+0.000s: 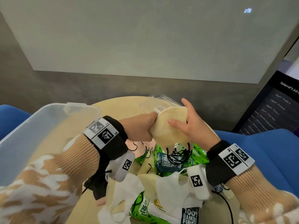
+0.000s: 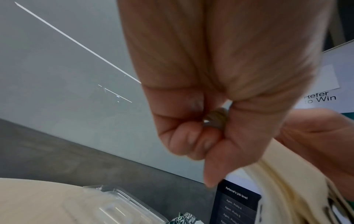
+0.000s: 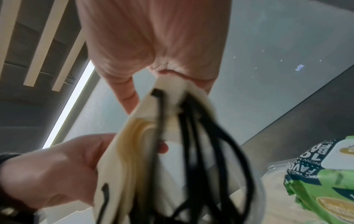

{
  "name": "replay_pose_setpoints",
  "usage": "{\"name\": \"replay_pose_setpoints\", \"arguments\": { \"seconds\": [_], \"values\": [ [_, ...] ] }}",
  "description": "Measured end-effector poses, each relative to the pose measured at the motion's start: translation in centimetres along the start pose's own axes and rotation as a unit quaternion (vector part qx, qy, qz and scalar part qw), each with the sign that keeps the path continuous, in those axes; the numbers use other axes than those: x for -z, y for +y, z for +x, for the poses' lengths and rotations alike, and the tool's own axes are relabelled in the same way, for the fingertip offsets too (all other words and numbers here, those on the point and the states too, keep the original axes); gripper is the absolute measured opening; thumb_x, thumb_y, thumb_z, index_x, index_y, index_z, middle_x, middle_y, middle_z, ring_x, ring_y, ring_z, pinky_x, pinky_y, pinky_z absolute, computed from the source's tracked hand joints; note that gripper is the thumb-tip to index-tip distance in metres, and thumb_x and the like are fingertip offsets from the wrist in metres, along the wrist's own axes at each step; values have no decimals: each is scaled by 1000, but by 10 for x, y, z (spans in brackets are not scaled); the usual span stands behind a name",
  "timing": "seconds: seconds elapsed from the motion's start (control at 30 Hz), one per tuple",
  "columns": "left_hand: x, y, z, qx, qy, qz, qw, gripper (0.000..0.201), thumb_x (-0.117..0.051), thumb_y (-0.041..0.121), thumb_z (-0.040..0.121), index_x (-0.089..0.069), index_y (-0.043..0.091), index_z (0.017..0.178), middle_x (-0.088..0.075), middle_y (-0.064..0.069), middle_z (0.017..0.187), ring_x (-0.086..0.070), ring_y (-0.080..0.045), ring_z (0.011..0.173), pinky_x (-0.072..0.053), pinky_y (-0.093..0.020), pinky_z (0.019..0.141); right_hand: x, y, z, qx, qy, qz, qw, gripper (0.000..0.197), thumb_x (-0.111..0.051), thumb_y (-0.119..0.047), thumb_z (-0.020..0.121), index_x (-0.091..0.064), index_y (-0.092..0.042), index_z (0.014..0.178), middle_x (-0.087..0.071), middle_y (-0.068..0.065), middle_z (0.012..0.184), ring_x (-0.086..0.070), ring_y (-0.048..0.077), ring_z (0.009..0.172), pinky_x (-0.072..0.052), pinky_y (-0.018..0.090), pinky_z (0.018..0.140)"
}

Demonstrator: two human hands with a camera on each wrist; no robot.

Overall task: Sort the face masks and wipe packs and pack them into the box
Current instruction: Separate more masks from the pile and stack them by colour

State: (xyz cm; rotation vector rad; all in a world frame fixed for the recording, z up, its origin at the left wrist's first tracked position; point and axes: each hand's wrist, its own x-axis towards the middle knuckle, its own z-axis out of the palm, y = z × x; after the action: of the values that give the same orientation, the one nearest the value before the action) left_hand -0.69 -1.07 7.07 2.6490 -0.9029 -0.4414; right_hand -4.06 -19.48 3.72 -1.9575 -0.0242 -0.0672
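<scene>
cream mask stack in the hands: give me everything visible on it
The cream mask stack is several folded, cream-yellow fabric-like masks, layered edge to edge as the right wrist view shows. Black ear loops hang tangled from its lower end. It is held in the air above the pile of masks and green wipe packs, tilted. The left hand grips its left edge; the right hand clasps the right side, thumb across the face.

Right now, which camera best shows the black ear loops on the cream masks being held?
The right wrist view: the black ear loops hang close up. The head view shows them small; the left wrist view shows only cream mask edges.
</scene>
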Motion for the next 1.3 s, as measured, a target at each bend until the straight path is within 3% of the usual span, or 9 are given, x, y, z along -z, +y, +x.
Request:
{"name": "replay_pose_setpoints", "arguments": {
  "seconds": [0.13,0.23,0.37,0.47,0.53,0.67,0.87,1.0,1.3],
  "values": [
    [1,-4,0,6,17,-12,1000,37,-60,4,79,-43,4,113,-56,-12,104,-52,-28,91,-44,-35,75,5,-3,-3,14,5,20,1000,83,-67,-28,86,-14,-31,150,-63,4,117,-59,20,112,-46,45,100],
    [2,-3,-2,-4,-2,-11,1000,45,-71,12,77,-45,7,114,-57,-8,106,-53,-24,91,-44,-32,77,4,-3,-2,23,13,34,999,80,-68,-34,85,-17,-37,148,-62,14,118,-60,27,110,-46,49,100],
    [8,3,-8,-44,-50,-266,962,75,-85,22,66,-44,21,128,-60,5,115,-61,-8,100,-51,-20,83,2,-7,-4,36,-5,37,999,80,-67,-32,86,-16,-36,148,-63,7,121,-61,19,109,-49,39,97],
    [4,4,0,-60,62,-380,921,67,-78,15,75,-44,25,131,-65,-12,109,-66,-16,90,-55,-33,83,-2,-11,-7,44,-23,57,997,85,-68,-33,83,-14,-34,149,-60,6,127,-59,16,113,-48,31,96],
    [1,6,3,-72,126,-391,909,59,-74,2,76,-46,26,123,-65,-19,97,-64,-15,73,-57,-29,70,-2,-9,-5,34,-31,59,997,104,-79,-43,68,-14,-35,148,-55,5,134,-56,16,120,-46,34,100],
    [3,-1,3,-68,205,-458,862,45,-71,-9,75,-45,21,96,-64,-12,81,-62,-15,59,-52,-26,50,6,3,-7,-8,-75,59,995,107,-81,-2,68,-16,-25,150,-73,8,91,-71,24,79,-57,37,75],
    [-6,-11,0,-49,153,-448,879,18,-70,-4,78,-69,14,80,-69,-6,86,-63,-11,77,-54,-25,74,4,12,-11,-23,-69,61,996,86,-64,16,75,-28,-23,143,-68,6,81,-66,12,66,-51,22,70],
    [-8,-22,-3,-11,248,-473,845,22,-64,-11,79,-72,8,80,-74,-2,82,-66,-8,76,-55,-21,71,5,23,-8,-37,0,58,998,78,-61,12,80,-31,-24,142,-53,-2,79,-58,0,63,-46,15,69],
    [-9,-18,-1,-5,307,-477,824,23,-61,-10,82,-72,8,91,-70,3,84,-64,2,69,-53,-15,65,-6,18,-6,-55,30,110,992,71,-64,-6,88,-27,-22,146,-66,8,109,-64,14,100,-47,29,93]
  ]
}}
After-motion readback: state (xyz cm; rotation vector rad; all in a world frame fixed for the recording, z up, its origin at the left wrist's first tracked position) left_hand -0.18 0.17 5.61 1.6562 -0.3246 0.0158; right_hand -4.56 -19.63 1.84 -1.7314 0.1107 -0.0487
